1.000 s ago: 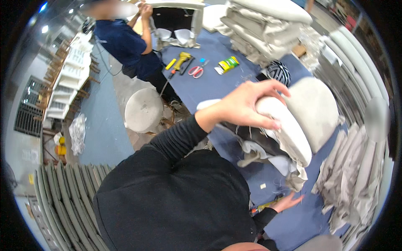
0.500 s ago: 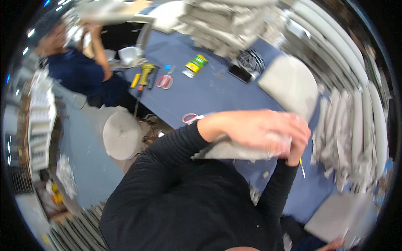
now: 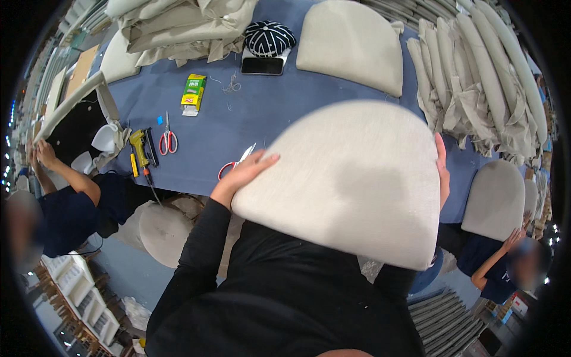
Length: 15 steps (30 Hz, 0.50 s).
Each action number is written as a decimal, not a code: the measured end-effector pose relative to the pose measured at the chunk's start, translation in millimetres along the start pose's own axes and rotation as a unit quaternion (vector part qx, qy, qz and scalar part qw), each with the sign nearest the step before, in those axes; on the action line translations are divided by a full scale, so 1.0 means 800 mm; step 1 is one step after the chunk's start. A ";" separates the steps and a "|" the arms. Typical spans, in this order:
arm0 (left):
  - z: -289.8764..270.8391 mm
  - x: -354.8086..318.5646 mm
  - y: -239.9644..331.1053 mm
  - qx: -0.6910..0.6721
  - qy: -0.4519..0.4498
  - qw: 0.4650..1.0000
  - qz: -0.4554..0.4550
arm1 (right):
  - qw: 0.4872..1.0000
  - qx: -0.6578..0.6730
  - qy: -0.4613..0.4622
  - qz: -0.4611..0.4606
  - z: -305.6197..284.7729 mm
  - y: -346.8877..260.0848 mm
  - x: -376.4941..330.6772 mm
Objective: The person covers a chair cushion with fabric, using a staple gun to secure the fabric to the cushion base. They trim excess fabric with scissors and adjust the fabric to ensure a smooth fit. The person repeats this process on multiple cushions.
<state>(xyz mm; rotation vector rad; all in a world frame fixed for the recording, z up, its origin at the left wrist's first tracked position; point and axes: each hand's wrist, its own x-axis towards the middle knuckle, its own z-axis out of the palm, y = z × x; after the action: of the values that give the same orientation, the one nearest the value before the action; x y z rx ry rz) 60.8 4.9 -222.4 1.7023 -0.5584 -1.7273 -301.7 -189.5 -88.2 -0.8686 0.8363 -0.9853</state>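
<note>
A pale beige padded seat cushion (image 3: 345, 184), rounded at its far end, is held up in front of my body, its broad fabric face showing. My left hand (image 3: 247, 174) grips its left edge, thumb lying on the top face and the other fingers mostly hidden. At the opposite edge my right hand (image 3: 442, 169) holds on, with only part of its fingers showing. Just beyond my left hand lie red-handled scissors (image 3: 235, 163) on the blue-covered table (image 3: 285, 113). A soft shadow falls across the cushion's lower middle.
Another cushion (image 3: 351, 47) lies at the far side, near stacked covers (image 3: 184, 30) and a row of upright cushions (image 3: 476, 77). A phone (image 3: 262, 66), a yellow-green box (image 3: 193, 94), more scissors (image 3: 168, 134) and a staple gun (image 3: 140, 149) are about. Co-workers handle pieces on both sides.
The cushion has turned from nearly edge-on to showing its broad face. My hands, close together before, now hold opposite edges. The head view has swung, bringing the right co-worker further into sight.
</note>
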 end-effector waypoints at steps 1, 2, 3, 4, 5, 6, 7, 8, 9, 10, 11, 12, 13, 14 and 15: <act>0.000 0.006 0.019 0.033 0.047 0.998 0.010 | 1.000 0.009 0.009 0.012 -0.009 0.005 0.015; 0.001 0.014 0.036 0.065 0.093 0.993 0.020 | 0.999 0.018 0.017 0.024 -0.026 0.009 0.026; 0.002 0.025 0.049 0.099 0.136 0.985 0.035 | 0.996 0.016 0.033 0.087 -0.090 0.041 0.039; 0.001 0.039 0.048 0.140 0.171 0.973 0.064 | 0.987 0.018 0.049 0.151 -0.154 0.072 0.051; 0.005 0.058 0.027 0.178 0.201 0.959 0.095 | 0.977 0.007 0.065 0.203 -0.208 0.112 0.054; 0.008 0.071 0.007 0.215 0.231 0.941 0.122 | 0.971 0.011 0.068 0.228 -0.239 0.150 0.050; 0.016 0.077 -0.005 0.199 0.236 0.942 0.129 | 0.974 -0.034 0.057 0.218 -0.237 0.181 0.049; 0.020 0.096 -0.034 0.270 0.261 0.915 0.149 | 0.974 -0.081 0.045 0.207 -0.231 0.209 0.049; 0.023 0.116 -0.076 0.341 0.281 0.882 0.161 | 0.964 -0.184 0.067 0.178 -0.220 0.229 0.056; 0.034 0.121 -0.068 0.409 0.297 0.845 0.174 | 0.943 -0.288 0.086 0.144 -0.211 0.248 0.071; 0.041 0.132 -0.057 0.397 0.277 0.857 0.175 | 0.909 -0.388 0.103 0.109 -0.202 0.267 0.092; 0.046 0.156 -0.042 0.404 0.292 0.843 0.203 | 0.864 -0.486 0.111 0.074 -0.193 0.283 0.114; 0.048 0.189 -0.024 0.409 0.306 0.828 0.232 | 0.806 -0.579 0.113 0.035 -0.183 0.296 0.138; 0.050 0.228 0.001 0.425 0.330 0.806 0.247 | 0.774 -0.625 0.099 0.009 -0.167 0.299 0.174; 0.056 0.268 0.030 0.440 0.350 0.784 0.263 | 0.739 -0.668 0.087 -0.017 -0.147 0.302 0.214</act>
<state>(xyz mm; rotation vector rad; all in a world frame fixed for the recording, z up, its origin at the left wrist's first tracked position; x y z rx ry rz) 29.9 -167.6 -355.8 2.2852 -1.4270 -0.3075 -269.9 -302.8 -384.2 -2.0225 1.7409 -0.3397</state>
